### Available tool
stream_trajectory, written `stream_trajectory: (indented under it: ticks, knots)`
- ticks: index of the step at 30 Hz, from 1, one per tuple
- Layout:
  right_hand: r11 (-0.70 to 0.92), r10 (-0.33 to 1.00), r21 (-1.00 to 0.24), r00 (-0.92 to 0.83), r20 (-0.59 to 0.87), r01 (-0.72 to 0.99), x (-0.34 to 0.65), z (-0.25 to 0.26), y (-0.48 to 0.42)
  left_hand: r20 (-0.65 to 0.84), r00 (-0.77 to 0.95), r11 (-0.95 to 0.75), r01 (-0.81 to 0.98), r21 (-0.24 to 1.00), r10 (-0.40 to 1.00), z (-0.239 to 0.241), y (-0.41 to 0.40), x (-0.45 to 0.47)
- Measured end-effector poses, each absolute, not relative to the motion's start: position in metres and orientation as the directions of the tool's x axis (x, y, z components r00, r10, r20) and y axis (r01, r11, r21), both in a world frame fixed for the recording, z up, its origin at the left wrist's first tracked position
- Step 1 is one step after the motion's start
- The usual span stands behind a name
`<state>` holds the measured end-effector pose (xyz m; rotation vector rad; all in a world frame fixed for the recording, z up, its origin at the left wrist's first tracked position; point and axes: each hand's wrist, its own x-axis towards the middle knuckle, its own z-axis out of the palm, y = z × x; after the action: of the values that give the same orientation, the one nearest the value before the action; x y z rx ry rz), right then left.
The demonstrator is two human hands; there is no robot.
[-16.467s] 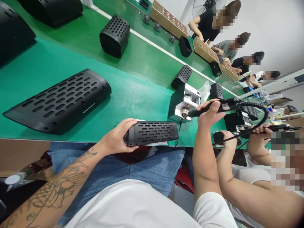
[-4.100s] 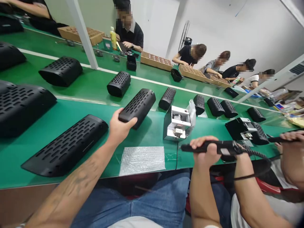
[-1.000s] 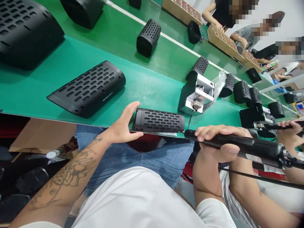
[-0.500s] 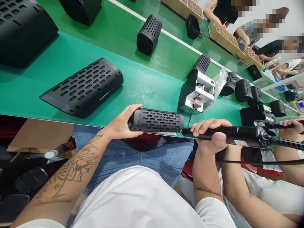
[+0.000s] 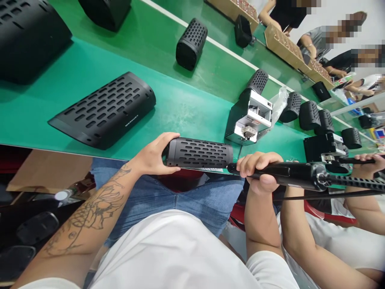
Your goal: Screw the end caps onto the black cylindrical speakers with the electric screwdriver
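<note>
My left hand [image 5: 155,155] grips the left end of a black speaker housing with slotted holes [image 5: 201,152], which lies at the near edge of the green bench. My right hand [image 5: 260,170] is wrapped round a black electric screwdriver [image 5: 288,173], held nearly level. The screwdriver's tip meets or nearly meets the housing's lower right corner; contact is too small to tell. Behind the housing stands a silver and black screw feeder [image 5: 249,118]. A larger-looking slotted speaker [image 5: 105,108] with white lettering lies to the left on the bench.
Another speaker [image 5: 191,44] stands on the green conveyor belt [image 5: 156,52], with several more along it to the right. A second screw feeder [image 5: 325,148] is at the right, near a co-worker's hand [image 5: 368,162]. Across the belt, people work at cardboard trays [image 5: 284,48].
My right hand and the screwdriver have shifted slightly left, and the screwdriver's rear has tilted a little. The speaker on the belt has drifted slightly right. My left hand stays in place.
</note>
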<state>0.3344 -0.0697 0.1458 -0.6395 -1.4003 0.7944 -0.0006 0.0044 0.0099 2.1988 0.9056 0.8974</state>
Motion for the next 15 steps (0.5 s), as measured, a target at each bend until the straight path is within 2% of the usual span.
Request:
stream_trajectory:
  ticks: [6, 8, 12, 15]
  knots:
    - [0.621, 0.782, -0.783, 0.107, 0.614, -0.044, 0.353, 0.158, -0.07, 0.372, 0.528, -0.595, 0.35, 0.724, 0.764, 0.003, 0.003, 0.001]
    - [0.658, 0.722, -0.751, 0.242, 0.648, 0.048, 0.371, 0.165, -0.05, 0.371, 0.522, -0.59, 0.351, 0.727, 0.768, 0.002, 0.002, 0.003]
    - [0.64, 0.476, -0.68, 0.51, 0.716, 0.357, 0.405, 0.166, 0.013, 0.376, 0.516, -0.59, 0.348, 0.729, 0.77, 0.0, 0.0, 0.005]
    - [0.564, 0.471, -0.709, 0.541, 0.697, 0.423, 0.417, 0.152, 0.048, 0.37, 0.515, -0.583, 0.347, 0.735, 0.773, -0.002, -0.001, 0.006]
